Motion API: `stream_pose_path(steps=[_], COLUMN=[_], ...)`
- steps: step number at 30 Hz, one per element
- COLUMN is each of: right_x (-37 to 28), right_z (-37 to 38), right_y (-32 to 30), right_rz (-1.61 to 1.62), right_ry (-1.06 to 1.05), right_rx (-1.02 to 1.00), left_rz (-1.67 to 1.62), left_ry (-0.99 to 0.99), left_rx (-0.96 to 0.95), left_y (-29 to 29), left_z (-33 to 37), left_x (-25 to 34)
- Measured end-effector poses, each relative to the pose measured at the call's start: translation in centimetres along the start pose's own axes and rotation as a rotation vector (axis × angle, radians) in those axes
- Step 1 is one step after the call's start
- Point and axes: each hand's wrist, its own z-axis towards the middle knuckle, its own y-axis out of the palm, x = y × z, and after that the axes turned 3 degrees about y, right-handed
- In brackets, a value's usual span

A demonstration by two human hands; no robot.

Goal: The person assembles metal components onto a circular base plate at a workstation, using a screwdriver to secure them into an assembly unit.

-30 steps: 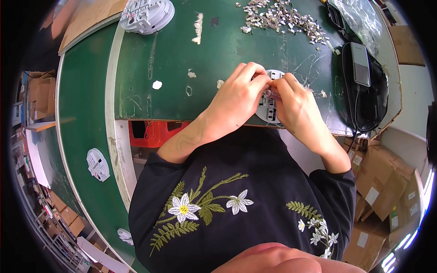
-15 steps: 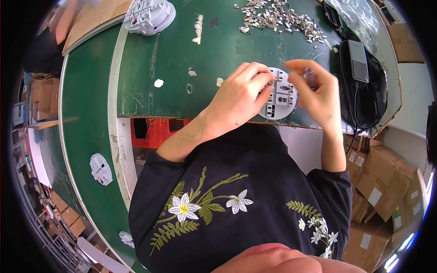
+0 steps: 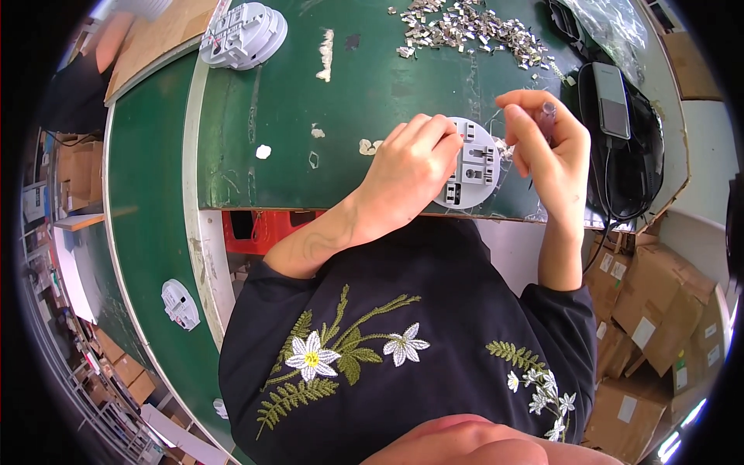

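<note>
A round light-grey plastic base with dark and metal fittings lies near the table's front edge. My left hand covers its left side, fingers bent down onto it and pressed together. Whether those fingers pinch a small part is hidden. Just right of the base, my right hand is raised and closed around a slim tool with a translucent purplish handle. The thumb and forefinger of that hand meet near their tips; anything tiny between them cannot be made out.
A heap of small metal clips lies at the far side. On the right are a black case, a grey power bank with a cable, and clear plastic wrap. Stacked grey bases stand far left; another base lies on the side conveyor.
My right hand has shifted slightly right, farther from the round base, and the tool handle shows more. My left hand stays at the base. The whole view has shifted a little.
</note>
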Motion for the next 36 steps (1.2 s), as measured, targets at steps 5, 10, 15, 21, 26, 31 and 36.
stream_pose_path(steps=[5, 10, 15, 21, 26, 31, 36], right_x=[0.3, 1.4, 1.7, 1.4, 2.0, 2.9, 2.8], right_z=[2.0, 3.9, 4.0, 3.8, 4.0, 3.8, 3.2], right_y=[0.1, 1.7, 3.8, 5.6, 5.9, 5.8, 6.1], right_rz=[0.363, 0.835, 0.882, 0.757, 0.737, 0.716, 0.685], right_ry=[0.077, -0.019, -0.039, -0.062, -0.038, -0.068, -0.084], right_rx=[0.011, -0.138, -0.138, -0.02, -0.077, -0.155, -0.132], left_rz=[-0.074, -0.201, -0.482, -0.356, -0.293, -0.294, -0.3], left_ry=[-0.059, -0.172, -0.269, -0.179, -0.123, -0.114, -0.105], left_rx=[-0.023, -0.024, -0.019, -0.099, -0.189, -0.195, -0.176], left_y=[-0.1, -0.3, -0.4, -0.7, -0.3, -0.2, 0.0], left_z=[0.1, -0.2, -1.5, -1.9, -2.1, -2.2, -2.3], left_x=[-0.6, -0.8, -1.8, -1.4, -2.1, -2.1, -2.1])
